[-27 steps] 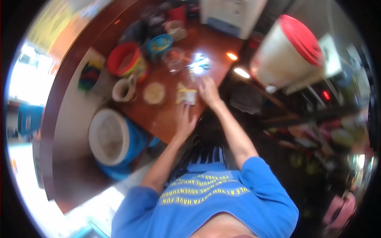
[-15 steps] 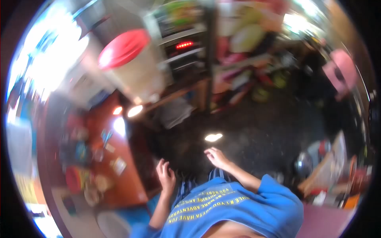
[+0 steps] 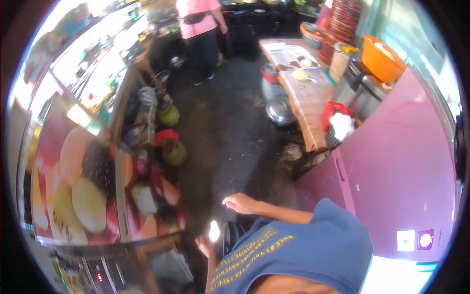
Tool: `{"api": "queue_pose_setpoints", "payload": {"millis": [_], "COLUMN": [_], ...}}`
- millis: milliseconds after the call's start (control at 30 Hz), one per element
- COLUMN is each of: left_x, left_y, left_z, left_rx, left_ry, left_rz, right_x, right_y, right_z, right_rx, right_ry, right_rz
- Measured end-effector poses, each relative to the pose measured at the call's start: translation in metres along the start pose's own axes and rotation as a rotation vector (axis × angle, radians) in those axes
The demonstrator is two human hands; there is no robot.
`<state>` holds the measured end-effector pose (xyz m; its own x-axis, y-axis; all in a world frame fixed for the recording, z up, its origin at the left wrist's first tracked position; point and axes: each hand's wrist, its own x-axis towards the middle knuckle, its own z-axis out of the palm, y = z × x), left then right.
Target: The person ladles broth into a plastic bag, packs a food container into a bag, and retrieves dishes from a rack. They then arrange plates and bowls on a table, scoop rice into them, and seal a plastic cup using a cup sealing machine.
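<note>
My right hand (image 3: 240, 202) is held out over the dark floor (image 3: 235, 132), its fingers loosely bent and nothing visible in them. Lower and to the left, my left hand (image 3: 204, 245) hangs beside my body, slightly blurred, its fingers somewhat apart and holding nothing visible. A bright spot of light (image 3: 214, 231) shows right beside it. Neither hand touches any object.
A purple fridge (image 3: 401, 171) stands at the right, beyond it a wooden table (image 3: 311, 100) and a lidded metal pot (image 3: 280, 110). A picture-covered counter (image 3: 73, 181) is at the left. A person in pink (image 3: 198, 17) stands at the back.
The view has swung right, away from the red-brown table. My hands have left the yellow packet there and now hang in the air, the left one lower.
</note>
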<state>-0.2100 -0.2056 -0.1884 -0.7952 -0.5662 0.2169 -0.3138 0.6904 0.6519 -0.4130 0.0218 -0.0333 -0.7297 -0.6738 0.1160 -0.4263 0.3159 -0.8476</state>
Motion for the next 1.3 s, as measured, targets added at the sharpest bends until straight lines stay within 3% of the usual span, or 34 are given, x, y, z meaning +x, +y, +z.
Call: {"api": "queue_pose_setpoints", "payload": {"millis": [200,267,433,467,533,600,767,800,833,933,1000,1067,1167,1300], "left_x": [0.122,0.175,0.362,0.402,0.474,0.525,0.607,0.602,0.603,0.588,0.598,0.628,0.674,0.755], "left_y": [-0.026,-0.021,-0.008,0.007,0.051,0.148,0.305,0.350,0.360,0.428,0.427,0.421,0.343,0.254], "left_z": [0.101,0.132,0.218,0.243,0.282,0.311,0.438,0.442,0.477,0.491,0.501,0.489,0.481,0.445], "left_rx": [0.009,0.269,0.338,0.404,0.231,0.007,-0.174,-0.324,-0.226,-0.262,-0.273,-0.180,-0.103,0.006], "left_ry": [-0.119,-0.220,-0.342,-0.353,-0.548,-0.481,-0.456,-0.452,-0.391,-0.484,-0.493,-0.541,-0.231,-0.025], "left_rz": [-0.094,-0.176,-0.036,-0.008,0.038,0.132,0.360,0.275,0.367,0.332,0.453,0.226,-0.048,-0.274], "right_x": [0.040,0.059,0.127,0.138,0.147,0.148,0.144,0.150,0.155,0.211,0.282,0.376,0.532,0.750], "right_y": [0.056,0.089,0.125,0.129,0.145,0.170,0.252,0.269,0.299,0.371,0.409,0.421,0.416,0.357], "right_z": [-0.105,-0.146,-0.278,-0.306,-0.346,-0.382,-0.437,-0.447,-0.456,-0.510,-0.553,-0.599,-0.632,-0.660], "right_rx": [0.026,-0.064,-0.095,-0.112,-0.114,-0.164,-0.101,-0.074,-0.119,-0.098,-0.092,-0.089,0.017,0.054], "right_ry": [0.145,0.255,0.427,0.514,0.700,0.827,0.979,0.974,0.931,0.766,0.582,0.475,0.370,0.254], "right_rz": [0.290,0.342,0.549,0.553,0.570,0.569,0.775,0.804,0.790,0.711,0.649,0.435,0.290,-0.031]}}
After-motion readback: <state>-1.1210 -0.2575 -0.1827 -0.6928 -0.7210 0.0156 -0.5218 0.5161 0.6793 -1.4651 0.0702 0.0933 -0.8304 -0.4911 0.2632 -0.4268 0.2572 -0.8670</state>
